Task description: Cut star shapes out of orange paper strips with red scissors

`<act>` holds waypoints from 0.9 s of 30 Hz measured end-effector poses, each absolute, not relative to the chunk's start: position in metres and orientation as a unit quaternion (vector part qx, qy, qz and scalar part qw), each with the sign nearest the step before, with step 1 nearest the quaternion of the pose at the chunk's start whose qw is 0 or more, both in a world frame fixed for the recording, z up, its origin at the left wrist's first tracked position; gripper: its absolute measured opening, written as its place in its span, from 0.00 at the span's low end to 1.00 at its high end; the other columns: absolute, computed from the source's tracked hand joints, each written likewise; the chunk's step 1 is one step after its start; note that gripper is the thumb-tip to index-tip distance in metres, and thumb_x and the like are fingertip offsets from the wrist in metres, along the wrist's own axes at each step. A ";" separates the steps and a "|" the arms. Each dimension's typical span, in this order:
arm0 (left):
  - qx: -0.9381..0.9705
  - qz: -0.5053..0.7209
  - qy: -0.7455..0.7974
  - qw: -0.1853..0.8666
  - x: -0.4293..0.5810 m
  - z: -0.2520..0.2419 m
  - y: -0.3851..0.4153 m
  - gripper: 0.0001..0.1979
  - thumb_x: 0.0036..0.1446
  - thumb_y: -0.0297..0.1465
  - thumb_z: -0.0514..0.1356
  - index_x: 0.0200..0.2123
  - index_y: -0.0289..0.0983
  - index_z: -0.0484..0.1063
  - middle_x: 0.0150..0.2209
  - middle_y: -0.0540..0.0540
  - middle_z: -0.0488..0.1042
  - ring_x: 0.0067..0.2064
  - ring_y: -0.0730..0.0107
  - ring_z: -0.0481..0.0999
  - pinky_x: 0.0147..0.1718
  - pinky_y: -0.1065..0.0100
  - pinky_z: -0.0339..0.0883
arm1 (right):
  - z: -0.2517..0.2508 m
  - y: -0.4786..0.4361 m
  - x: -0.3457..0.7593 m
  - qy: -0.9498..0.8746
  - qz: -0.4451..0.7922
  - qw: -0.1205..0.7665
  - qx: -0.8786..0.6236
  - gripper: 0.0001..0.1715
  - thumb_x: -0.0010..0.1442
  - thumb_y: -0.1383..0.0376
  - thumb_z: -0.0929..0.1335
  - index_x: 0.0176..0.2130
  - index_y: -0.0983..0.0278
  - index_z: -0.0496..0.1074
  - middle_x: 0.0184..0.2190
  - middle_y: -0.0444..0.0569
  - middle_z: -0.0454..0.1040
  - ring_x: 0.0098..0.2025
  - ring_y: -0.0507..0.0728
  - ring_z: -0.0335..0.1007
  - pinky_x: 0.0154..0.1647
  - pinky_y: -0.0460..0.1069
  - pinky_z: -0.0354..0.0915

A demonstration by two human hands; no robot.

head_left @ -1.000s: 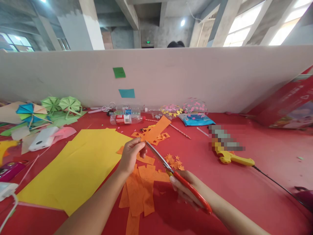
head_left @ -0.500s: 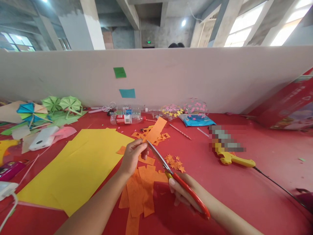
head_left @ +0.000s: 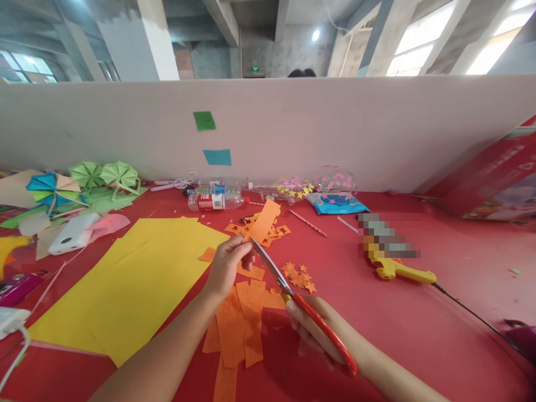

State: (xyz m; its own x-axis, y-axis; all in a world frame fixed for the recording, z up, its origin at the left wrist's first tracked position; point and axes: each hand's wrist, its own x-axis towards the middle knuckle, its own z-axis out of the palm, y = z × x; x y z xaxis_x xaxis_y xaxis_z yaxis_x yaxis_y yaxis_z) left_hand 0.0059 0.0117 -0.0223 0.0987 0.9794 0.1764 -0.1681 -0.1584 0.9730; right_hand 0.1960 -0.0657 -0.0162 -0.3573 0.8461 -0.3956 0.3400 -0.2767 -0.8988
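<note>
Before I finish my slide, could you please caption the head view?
Left hand pinches an orange paper strip; right hand holds red-handled scissors at its lower end.

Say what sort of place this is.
Likely a paper-craft workstation in a concrete hall: right hand holds scissors at an orange paper strip in the left hand; folded paper fans and a glue gun lie nearby; a white partition stands behind.

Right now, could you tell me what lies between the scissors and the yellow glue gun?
Head view: a small pile of cut orange paper stars, close to the scissors; from there to the glue gun only red table shows.
</note>
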 end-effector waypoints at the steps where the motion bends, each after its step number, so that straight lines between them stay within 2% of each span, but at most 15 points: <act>1: 0.525 0.549 0.385 0.524 0.006 -0.022 0.012 0.13 0.55 0.32 0.57 0.20 0.35 0.67 0.20 0.52 0.69 0.21 0.78 0.67 0.23 0.73 0.61 | -0.016 -0.066 0.196 -0.565 0.600 0.213 -0.525 0.32 0.55 0.37 0.61 0.21 0.61 0.57 0.07 0.33 0.53 0.07 0.44 0.47 0.07 0.40 0.45; 8: 0.526 0.544 0.383 0.530 0.008 -0.022 0.011 0.13 0.55 0.33 0.57 0.20 0.35 0.68 0.20 0.52 0.69 0.20 0.78 0.67 0.23 0.72 0.61 | -0.015 -0.066 0.194 -0.552 0.601 0.223 -0.534 0.33 0.52 0.35 0.62 0.22 0.60 0.58 0.07 0.32 0.52 0.09 0.46 0.50 0.08 0.40 0.49; 16: 0.531 0.537 0.388 0.529 0.008 -0.021 0.009 0.13 0.55 0.34 0.57 0.21 0.35 0.69 0.20 0.51 0.68 0.21 0.77 0.66 0.23 0.71 0.61 | -0.017 -0.064 0.195 -0.555 0.606 0.234 -0.520 0.33 0.52 0.35 0.62 0.20 0.60 0.56 0.07 0.32 0.53 0.07 0.44 0.47 0.10 0.42 0.52; 23: 0.532 0.541 0.378 0.531 0.007 -0.022 0.010 0.13 0.55 0.34 0.57 0.21 0.35 0.68 0.20 0.51 0.68 0.21 0.77 0.66 0.23 0.71 0.60 | -0.016 -0.063 0.195 -0.555 0.600 0.223 -0.532 0.35 0.51 0.34 0.63 0.19 0.60 0.54 0.08 0.33 0.53 0.07 0.43 0.45 0.06 0.41 0.44; 27: 0.532 0.542 0.371 0.535 0.006 -0.020 0.011 0.13 0.55 0.33 0.57 0.20 0.35 0.69 0.20 0.51 0.68 0.21 0.77 0.66 0.23 0.71 0.60 | -0.013 -0.064 0.195 -0.562 0.582 0.220 -0.545 0.34 0.52 0.36 0.64 0.19 0.61 0.54 0.10 0.35 0.57 0.07 0.43 0.45 0.06 0.40 0.43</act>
State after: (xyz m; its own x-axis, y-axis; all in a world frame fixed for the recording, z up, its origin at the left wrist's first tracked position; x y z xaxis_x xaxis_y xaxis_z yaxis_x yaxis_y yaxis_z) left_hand 0.0056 0.0106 -0.0198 0.1373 0.9741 0.1795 -0.1846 -0.1529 0.9708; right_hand 0.1953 -0.0643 -0.0131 -0.3091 0.8684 -0.3877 0.3573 -0.2718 -0.8936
